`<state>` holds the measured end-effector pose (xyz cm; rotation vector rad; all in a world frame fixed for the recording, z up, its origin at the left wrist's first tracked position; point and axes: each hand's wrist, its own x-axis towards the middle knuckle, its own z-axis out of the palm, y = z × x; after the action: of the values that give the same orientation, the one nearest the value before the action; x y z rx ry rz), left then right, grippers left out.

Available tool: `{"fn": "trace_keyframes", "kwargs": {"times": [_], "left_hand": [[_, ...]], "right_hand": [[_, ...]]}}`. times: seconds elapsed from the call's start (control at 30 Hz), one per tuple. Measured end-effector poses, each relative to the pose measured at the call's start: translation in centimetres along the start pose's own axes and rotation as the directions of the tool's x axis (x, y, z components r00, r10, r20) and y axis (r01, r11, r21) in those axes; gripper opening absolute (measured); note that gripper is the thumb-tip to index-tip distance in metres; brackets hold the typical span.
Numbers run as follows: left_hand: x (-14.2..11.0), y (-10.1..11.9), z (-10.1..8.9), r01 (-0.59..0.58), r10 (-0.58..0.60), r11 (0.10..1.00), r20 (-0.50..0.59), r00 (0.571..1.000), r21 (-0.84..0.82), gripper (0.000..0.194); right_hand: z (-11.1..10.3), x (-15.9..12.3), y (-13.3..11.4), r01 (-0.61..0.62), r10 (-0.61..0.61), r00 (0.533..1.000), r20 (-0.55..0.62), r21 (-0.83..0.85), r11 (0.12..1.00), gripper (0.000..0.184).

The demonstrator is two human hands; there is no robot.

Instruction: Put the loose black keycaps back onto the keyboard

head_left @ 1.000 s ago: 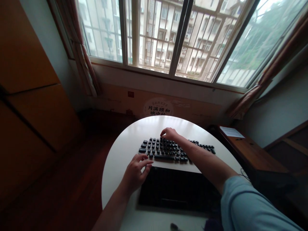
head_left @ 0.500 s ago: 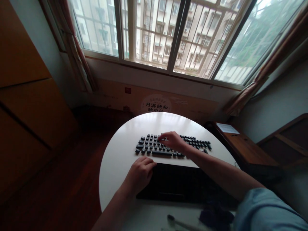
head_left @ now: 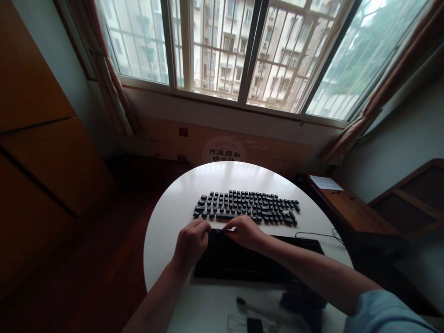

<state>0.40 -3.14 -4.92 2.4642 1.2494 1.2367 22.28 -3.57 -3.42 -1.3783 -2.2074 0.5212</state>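
Observation:
A black keyboard (head_left: 249, 264) with most of its surface too dark to make out lies on a round white table. My left hand (head_left: 194, 238) is closed on its upper left edge, fingers curled. Right beside it, my right hand (head_left: 244, 231) pinches a small dark keycap at the same edge; the fingertips partly hide it. Another dark bit, apparently keycaps (head_left: 217, 231), shows between both hands. Behind the keyboard, many loose black keycaps (head_left: 249, 201) are laid out in rows, with a long space bar (head_left: 226, 216) in the front row.
Nearer me on the white table (head_left: 163, 245) lie a dark-headed brush-like tool (head_left: 241, 303), a dark purple cloth-like bundle (head_left: 301, 300) and a small black object (head_left: 255, 325). A cable (head_left: 319, 234) runs off the right side. A wooden desk (head_left: 350, 208) with paper stands at right.
My right hand has moved from the rows of loose keycaps back toward me, to the keyboard's upper edge. My left hand has shifted slightly left. The view has tilted a little.

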Motion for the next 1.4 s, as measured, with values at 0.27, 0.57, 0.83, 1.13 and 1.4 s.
{"fn": "trace_keyframes", "kwargs": {"times": [0.27, 0.57, 0.83, 1.13, 1.4], "left_hand": [[0.1, -0.1, 0.1, 0.019, -0.019, 1.000, 0.003, 1.000, 0.018, 0.024], [0.1, -0.6, 0.2, 0.024, -0.024, 1.000, -0.002, 1.000, 0.007, 0.023], [0.2, -0.6, 0.4, 0.052, -0.052, 0.999, -0.010, 0.999, -0.011, 0.023], [0.3, -1.0, 0.4, 0.079, -0.081, 0.996, -0.042, 0.996, -0.049, 0.023], [0.3, -0.9, 0.2, 0.081, -0.085, 0.994, -0.058, 0.995, -0.072, 0.024]], "right_hand": [[0.4, -0.2, -0.9, 0.014, -0.007, 0.999, 0.045, -0.155, 0.988, 0.020], [-0.5, 0.6, -0.6, -0.075, 0.079, 0.995, 0.060, -0.072, 0.995, 0.020], [0.1, 0.2, -0.9, -0.030, 0.035, 0.999, 0.026, -0.189, 0.981, 0.019], [0.0, 0.3, -0.3, -0.106, 0.110, 0.993, 0.040, -0.090, 0.990, 0.020], [0.0, 0.3, -2.1, 0.022, 0.000, 0.997, 0.078, -0.290, 0.957, 0.022]]}}
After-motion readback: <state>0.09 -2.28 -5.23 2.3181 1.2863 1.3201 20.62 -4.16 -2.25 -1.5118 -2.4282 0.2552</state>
